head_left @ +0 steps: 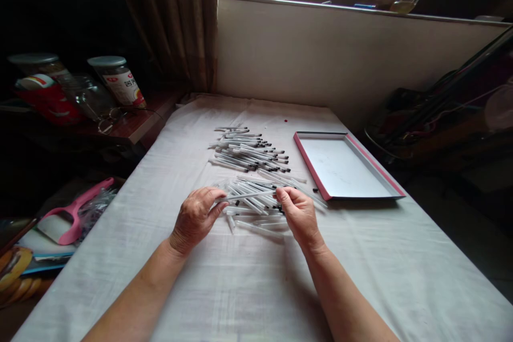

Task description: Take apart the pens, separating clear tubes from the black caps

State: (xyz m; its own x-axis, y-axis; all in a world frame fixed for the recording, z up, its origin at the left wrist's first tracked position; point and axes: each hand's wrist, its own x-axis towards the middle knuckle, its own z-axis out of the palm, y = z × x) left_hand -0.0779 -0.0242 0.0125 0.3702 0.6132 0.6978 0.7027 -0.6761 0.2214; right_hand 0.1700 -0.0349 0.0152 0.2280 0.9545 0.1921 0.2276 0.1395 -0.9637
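A slim, pale pen barrel (252,195) spans level between my two hands, above a loose heap of similar tubes. My left hand (198,215) pinches its left end between thumb and fingers. At the other end, my right hand (297,212) closes its thumb and fingers around a dark tip, mostly hidden by the fingertips. Under and around the hands lie clear barrels (260,228), pointing various ways. Beyond them, a pile of pens with black ends (252,150) lies roughly side by side. A small black plug (315,190) rests apart on the right.
A shallow pink-edged box lid (326,192) sits right of the piles on the white tablecloth (224,288). Jars (124,85) and eyeglasses (108,122) stand on a dark side table at left. A pink-handled lint roller (74,219) lies below the left edge.
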